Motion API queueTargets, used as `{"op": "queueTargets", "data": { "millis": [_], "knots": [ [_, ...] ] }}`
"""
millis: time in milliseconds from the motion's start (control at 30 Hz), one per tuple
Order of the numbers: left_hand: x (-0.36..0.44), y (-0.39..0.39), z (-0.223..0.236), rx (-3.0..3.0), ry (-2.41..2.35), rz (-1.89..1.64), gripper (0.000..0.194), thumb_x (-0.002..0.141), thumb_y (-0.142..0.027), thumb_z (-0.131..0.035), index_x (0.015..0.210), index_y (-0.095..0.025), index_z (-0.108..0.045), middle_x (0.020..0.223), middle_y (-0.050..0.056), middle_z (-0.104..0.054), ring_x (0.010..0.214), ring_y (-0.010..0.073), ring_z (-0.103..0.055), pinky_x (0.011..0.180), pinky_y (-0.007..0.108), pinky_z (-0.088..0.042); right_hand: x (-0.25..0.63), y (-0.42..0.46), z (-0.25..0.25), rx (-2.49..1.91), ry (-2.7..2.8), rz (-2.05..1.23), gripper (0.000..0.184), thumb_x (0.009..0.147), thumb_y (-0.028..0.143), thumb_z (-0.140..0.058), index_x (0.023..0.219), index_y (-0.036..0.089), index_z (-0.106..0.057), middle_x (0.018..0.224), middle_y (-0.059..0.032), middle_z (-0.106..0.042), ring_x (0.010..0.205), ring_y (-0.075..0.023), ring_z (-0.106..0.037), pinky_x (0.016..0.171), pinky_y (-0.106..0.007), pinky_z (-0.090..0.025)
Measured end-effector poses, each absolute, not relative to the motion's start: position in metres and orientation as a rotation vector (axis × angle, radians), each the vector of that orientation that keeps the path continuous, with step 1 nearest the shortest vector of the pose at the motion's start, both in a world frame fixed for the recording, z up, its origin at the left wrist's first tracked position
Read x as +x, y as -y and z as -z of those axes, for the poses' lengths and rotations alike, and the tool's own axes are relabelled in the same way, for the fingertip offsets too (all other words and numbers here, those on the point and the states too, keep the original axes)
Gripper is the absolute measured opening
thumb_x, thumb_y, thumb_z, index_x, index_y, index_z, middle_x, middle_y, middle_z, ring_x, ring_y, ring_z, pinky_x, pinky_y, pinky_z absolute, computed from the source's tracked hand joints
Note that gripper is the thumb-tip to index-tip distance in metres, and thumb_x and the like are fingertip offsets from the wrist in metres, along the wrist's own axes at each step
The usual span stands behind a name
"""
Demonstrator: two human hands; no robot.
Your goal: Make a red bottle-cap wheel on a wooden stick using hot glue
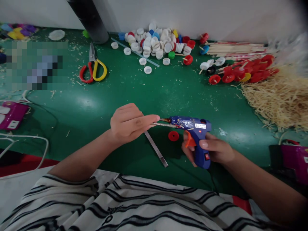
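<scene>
My right hand [218, 148] is wrapped round the handle of a blue hot glue gun [189, 122] with an orange trigger and a small lit light. The nozzle points left and looks brown and stained. My left hand [130, 123] is closed, its fingertips by the nozzle. From its fingers a thin rod [166, 124] reaches to the gun's side; its kind is unclear. A flat metal strip [156, 148] slants across the green table, its upper end partly hidden behind my left hand. Below the nozzle lies a red bottle cap [173, 136] with a hole in its middle.
Scissors [93, 65] with red and yellow handles lie at back left, near a dark cylinder [91, 22]. Bottle caps [156, 43] are heaped along the wall. Capped sticks [243, 72], bare sticks [235, 48] and pale shreds [279, 96] fill the right. Purple boxes [14, 115] with cables flank the table.
</scene>
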State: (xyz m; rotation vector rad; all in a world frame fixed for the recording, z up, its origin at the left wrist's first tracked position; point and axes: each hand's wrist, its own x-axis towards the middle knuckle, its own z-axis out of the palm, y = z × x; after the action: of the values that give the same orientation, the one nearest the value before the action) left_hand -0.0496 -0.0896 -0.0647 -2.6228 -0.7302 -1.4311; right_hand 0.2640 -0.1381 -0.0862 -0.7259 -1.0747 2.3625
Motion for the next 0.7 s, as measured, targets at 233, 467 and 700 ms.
{"op": "queueTargets", "data": {
  "millis": [233,467,700],
  "knots": [
    [-0.044,0.095,0.064,-2.532,1.034,1.344,0.021,0.102,-0.031,-0.062,0.101,-0.021,-0.08,0.065,0.001,-0.069,0.055,0.0105,-0.059,0.058,0.024,-0.051,0.261,0.138,0.083,-0.78,1.29,-2.127,0.043,0.09,0.063,-0.071,0.091,0.021,-0.062,0.079,-0.005,-0.07,0.065,-0.0178,-0.068,0.058,-0.028,-0.051],
    [-0.037,0.101,0.058,-2.552,1.076,1.435,0.014,0.098,-0.019,-0.064,0.093,-0.019,-0.077,0.063,-0.001,-0.069,0.051,0.0089,-0.057,0.051,0.023,-0.043,0.256,0.14,0.077,-0.857,1.531,-1.793,0.044,0.094,0.063,-0.069,0.092,0.02,-0.071,0.084,-0.0081,-0.074,0.074,-0.0198,-0.07,0.067,-0.032,-0.059],
    [-0.037,0.104,0.058,-2.595,1.101,1.374,0.011,0.096,-0.018,-0.066,0.091,-0.017,-0.076,0.061,-0.002,-0.067,0.049,0.0084,-0.055,0.051,0.022,-0.042,0.256,0.141,0.076,-0.95,1.617,-1.752,0.039,0.094,0.06,-0.072,0.091,0.021,-0.071,0.084,-0.007,-0.074,0.076,-0.0198,-0.07,0.071,-0.034,-0.06]
  ]
}}
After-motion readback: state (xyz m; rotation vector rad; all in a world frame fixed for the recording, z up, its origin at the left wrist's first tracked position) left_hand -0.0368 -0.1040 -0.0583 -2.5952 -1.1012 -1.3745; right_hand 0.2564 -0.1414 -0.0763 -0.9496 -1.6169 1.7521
